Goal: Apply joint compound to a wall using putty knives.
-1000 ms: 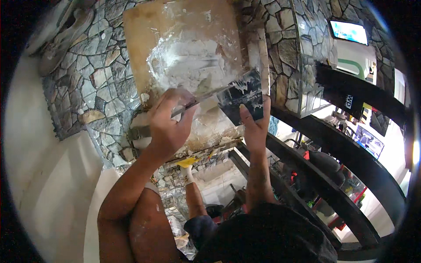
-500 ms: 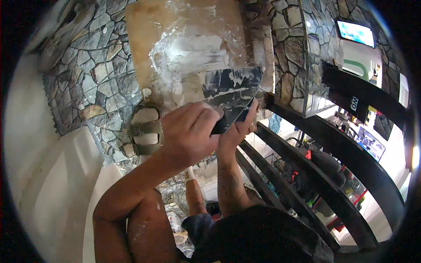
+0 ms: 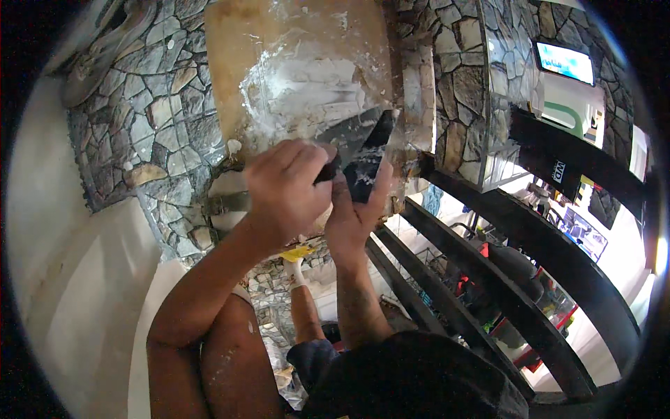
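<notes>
My left hand point(image 3: 286, 185), a little blurred, is closed round the dark handle of a putty knife point(image 3: 343, 134) whose wide grey blade points up and right. Just to its right, my right hand point(image 3: 354, 220) grips a second, black putty knife point(image 3: 364, 174) with pale smears of filler on its face. The two blades overlap or touch; which one cannot be told. Beyond them stands a brown board point(image 3: 230, 42), with white filler point(image 3: 314, 80) spread in rough patches over its middle. How the right fingers wrap the tool is partly hidden.
Stone-patterned surface point(image 3: 143, 133) lies left of the board, beside a pale wall point(image 3: 77, 293). Dark slats point(image 3: 516, 223) run along the right, with cluttered things below. A lit screen point(image 3: 564, 63) is at upper right. My leg point(image 3: 241, 356) is bent below my left arm.
Both hands have shifted slightly left. The putty knives have turned: the black one now stands more upright, and the left one's grey blade shows beside it.
</notes>
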### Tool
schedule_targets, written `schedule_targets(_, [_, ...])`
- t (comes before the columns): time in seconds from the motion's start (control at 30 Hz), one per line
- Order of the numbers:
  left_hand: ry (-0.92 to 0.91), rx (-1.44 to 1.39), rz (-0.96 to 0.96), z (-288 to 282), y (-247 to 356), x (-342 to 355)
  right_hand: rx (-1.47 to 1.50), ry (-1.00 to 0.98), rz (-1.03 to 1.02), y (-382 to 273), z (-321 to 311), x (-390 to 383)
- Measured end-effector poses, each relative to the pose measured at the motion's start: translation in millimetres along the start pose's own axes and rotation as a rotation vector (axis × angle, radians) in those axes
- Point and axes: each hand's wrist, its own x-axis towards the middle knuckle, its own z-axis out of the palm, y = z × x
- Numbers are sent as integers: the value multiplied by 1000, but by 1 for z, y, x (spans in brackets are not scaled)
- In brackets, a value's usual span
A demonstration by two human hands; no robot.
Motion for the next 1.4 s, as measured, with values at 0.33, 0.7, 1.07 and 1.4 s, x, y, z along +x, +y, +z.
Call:
schedule_targets(0.33, [115,70,-236,1,-18,6,-256,289,18,9,-27,17])
schedule_targets(0.7, [-70,109,-40,15,13,-4,431,467,268,-1,-5,21])
schedule_targets(1.07, [-10,134,-62,26,-21,5,262,448,226,-5,3,9])
schedule_targets(1.4, [-207,490,398,14,-39,2,-580,179,-399,-20,-87,37])
